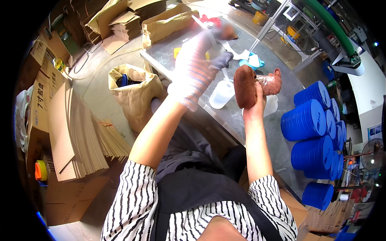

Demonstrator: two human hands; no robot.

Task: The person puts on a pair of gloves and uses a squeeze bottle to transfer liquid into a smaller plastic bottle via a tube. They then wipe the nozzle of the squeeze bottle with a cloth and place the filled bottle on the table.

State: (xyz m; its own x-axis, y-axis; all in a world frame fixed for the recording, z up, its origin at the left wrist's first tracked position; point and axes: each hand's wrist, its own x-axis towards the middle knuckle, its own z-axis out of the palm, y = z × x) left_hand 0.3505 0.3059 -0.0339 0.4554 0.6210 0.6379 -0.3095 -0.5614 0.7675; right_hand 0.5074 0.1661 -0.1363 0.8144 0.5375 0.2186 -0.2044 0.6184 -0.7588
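Note:
My left hand (195,64), in a striped pale glove with grey fingertips, is raised over the metal table; motion smears its fingers. A thin whitish strip shows beside its fingertips, and I cannot tell whether the hand holds it. My bare right hand (256,105) is closed around a brown fuzzy pad (244,86), held upright above the table. Beside the pad is a brown cloth bundle (271,83) partly covered in clear plastic; whether the two are joined is unclear. Between my hands a white plastic bottle (221,94) with a thin spout leans over the tabletop.
The metal table (279,120) carries several stacks of blue round discs (302,120) at right and a turquoise container (254,61) farther back. A brown paper sack (134,96) stands left of the table. Flattened cardboard (74,136) and boxes fill the far left.

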